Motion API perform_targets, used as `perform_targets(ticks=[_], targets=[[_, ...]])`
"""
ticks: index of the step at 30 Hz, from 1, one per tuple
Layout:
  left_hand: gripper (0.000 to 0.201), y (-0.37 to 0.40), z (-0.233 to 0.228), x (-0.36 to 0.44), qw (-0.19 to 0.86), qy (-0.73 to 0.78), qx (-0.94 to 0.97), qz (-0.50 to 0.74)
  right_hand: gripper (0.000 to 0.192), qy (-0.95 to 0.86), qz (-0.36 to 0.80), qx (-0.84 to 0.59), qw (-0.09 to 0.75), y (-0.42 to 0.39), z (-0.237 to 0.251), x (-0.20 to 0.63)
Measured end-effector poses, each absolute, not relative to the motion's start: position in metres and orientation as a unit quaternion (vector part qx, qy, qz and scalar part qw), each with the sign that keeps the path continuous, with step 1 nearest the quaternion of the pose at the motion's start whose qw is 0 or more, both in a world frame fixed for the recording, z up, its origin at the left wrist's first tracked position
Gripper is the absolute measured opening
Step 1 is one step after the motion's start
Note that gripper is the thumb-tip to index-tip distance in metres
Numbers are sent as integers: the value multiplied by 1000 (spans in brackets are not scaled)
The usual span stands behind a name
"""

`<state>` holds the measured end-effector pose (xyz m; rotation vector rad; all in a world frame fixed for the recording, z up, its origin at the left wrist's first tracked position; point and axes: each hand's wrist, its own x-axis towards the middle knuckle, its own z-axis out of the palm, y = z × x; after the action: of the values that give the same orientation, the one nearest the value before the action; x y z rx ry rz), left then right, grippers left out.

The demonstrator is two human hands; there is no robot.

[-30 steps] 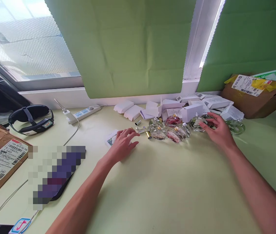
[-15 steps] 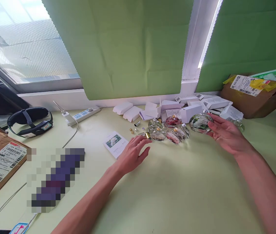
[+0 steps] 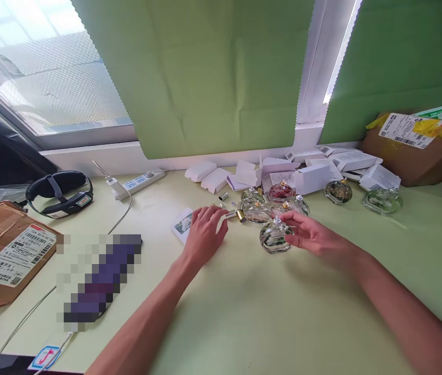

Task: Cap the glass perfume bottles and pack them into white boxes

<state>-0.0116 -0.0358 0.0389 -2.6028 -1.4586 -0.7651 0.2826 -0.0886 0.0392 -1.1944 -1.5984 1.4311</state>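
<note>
My right hand (image 3: 308, 234) grips a round clear glass perfume bottle (image 3: 274, 238) with dark and green patterning and a small clear top, upright over the near side of the bottle cluster. My left hand (image 3: 207, 234) is lowered over small parts, thumb apart from the curled fingers; its fingertips are partly hidden. Just right of its fingertips is a gold cap (image 3: 240, 215) with a thin silver piece beside it. Behind the held bottle stand several similar bottles, among them a red one (image 3: 281, 191) and a clear one (image 3: 257, 213). A flower-printed white box (image 3: 181, 223) lies partly under my left hand.
Opened white cartons (image 3: 279, 172) are piled along the window ledge. A dark-patterned bottle (image 3: 338, 192) and a green one (image 3: 382, 200) stand to the right. Cardboard boxes (image 3: 416, 151) flank the table. A headset (image 3: 60, 195), power strip (image 3: 142, 182) and cables are on the left.
My right hand has brought the perfume bottle left and nearer to me, uncovering the two bottles on the right. My left hand has shifted slightly left, over the small parts. The view has shifted a little.
</note>
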Motion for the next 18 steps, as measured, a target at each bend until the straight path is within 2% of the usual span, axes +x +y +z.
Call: perform_targets(ticks=[6,11,18], targets=[[24,-19,42,-37,14,-536,-811,-236,44,-617,546,-464,324,-86,32,278],[29,-11,38,-42,-22,-529,-822,-212,43,-648,545,-434,309,-85,20,265],[32,-5,42,-35,-36,-547,-816,-185,37,-647,562,-375,354,-85,7,245]])
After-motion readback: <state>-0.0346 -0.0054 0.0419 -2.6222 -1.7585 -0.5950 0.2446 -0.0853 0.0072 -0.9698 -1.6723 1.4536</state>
